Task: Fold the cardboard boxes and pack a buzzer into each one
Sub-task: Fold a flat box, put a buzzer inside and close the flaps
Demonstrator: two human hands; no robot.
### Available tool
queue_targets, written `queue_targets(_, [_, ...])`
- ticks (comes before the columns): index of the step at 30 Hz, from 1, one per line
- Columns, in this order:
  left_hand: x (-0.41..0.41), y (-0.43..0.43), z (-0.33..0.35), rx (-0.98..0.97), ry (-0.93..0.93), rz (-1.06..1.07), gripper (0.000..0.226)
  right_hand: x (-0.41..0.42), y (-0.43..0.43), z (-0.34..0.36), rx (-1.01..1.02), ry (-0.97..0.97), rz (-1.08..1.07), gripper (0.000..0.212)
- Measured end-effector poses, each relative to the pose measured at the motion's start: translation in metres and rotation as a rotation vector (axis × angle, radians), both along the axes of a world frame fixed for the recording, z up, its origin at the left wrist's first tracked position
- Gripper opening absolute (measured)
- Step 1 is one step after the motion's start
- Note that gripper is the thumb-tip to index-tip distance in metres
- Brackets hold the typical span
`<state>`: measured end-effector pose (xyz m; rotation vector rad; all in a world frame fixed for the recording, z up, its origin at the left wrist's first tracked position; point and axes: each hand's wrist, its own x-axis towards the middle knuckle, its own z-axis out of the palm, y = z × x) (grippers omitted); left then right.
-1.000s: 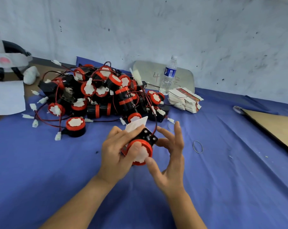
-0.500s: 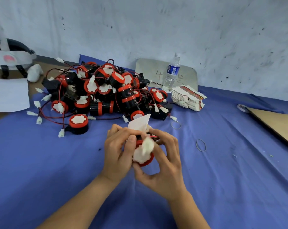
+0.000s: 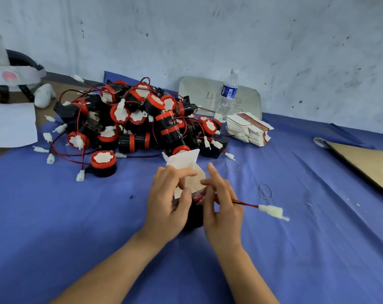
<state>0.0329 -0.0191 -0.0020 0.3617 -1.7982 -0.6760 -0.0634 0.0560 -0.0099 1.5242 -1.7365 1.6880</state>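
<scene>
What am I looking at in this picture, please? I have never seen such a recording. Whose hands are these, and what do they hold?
There is no machine here: a person works with bare hands, and a camera worn on the head looks down at them. The left hand grips a half-folded white box. Just below it sits a black buzzer, whose red wire and white plug stick out to the right. The right hand is against both, but blur hides its grip. On the blue cloth lie a pile of buzzers, a stack of flat boxes, a bottle and two rubber bands.
</scene>
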Motion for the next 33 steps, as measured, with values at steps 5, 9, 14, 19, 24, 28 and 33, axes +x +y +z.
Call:
queue_targets(5, [-0.002, 0.003, -0.002, -0.179, -0.218, -0.162, 0.042, -0.012, 0.002, 0.006, -0.027, -0.508, -0.072, 0.050])
queue_targets(9, [-0.004, 0.001, -0.002, -0.211, -0.284, -0.089, 0.057, -0.019, 0.006, 0.015, -0.118, -0.907, 0.050, 0.040])
queue_targets(14, [-0.002, -0.005, 0.000, -0.205, -0.315, -0.063, 0.070, -0.030, 0.010, 0.022, -0.239, -1.300, 0.204, 0.033])
queue_targets(19, [-0.003, -0.006, 0.000, -0.256, -0.358, -0.172, 0.068, -0.025, 0.008, 0.021, -0.157, -1.335, 0.334, 0.025])
queue_targets(24, [0.000, -0.002, 0.005, -0.038, -0.082, -0.082, 0.053, -0.012, 0.009, 0.021, -0.216, -1.024, 0.309, 0.030])
queue_targets(28, [0.005, 0.000, 0.007, 0.248, 0.200, -0.224, 0.053, 0.013, 0.004, 0.010, -0.103, -0.075, 0.057, 0.044])
queue_targets(33, [0.004, 0.000, 0.009, 0.275, 0.266, -0.202, 0.050, 0.012, -0.004, 0.004, -0.154, -0.065, -0.007, 0.073])
